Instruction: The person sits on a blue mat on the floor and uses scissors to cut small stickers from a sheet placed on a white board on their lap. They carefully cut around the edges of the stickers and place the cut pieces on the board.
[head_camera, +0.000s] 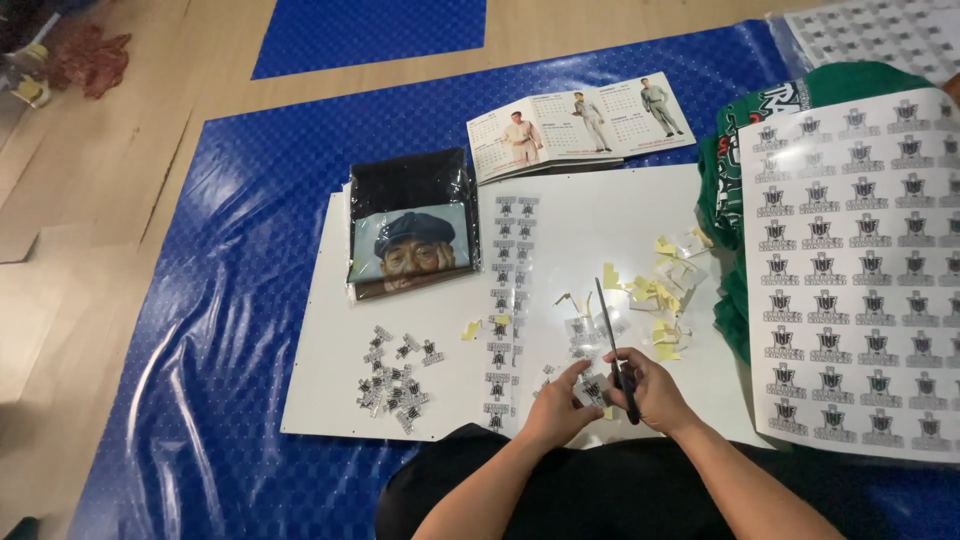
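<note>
Both hands meet low: left hand (556, 410) pinches what looks like a sticker (592, 388), right hand (652, 392) grips scissors (612, 340).

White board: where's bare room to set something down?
Free: the white board left of the cut sticker pile, below the packaged shirt; also its top middle under the open booklet. Crowded: around the scissors, yellow scraps and both hands.

1. The single head camera sat above the seated person and looked steeply down and forward.
2. It was close: the hands, left (560, 405) and right (652, 392), lay low in the frame's centre.
3. The white board (330, 350) and blue mat (230, 300) filled the view.
</note>
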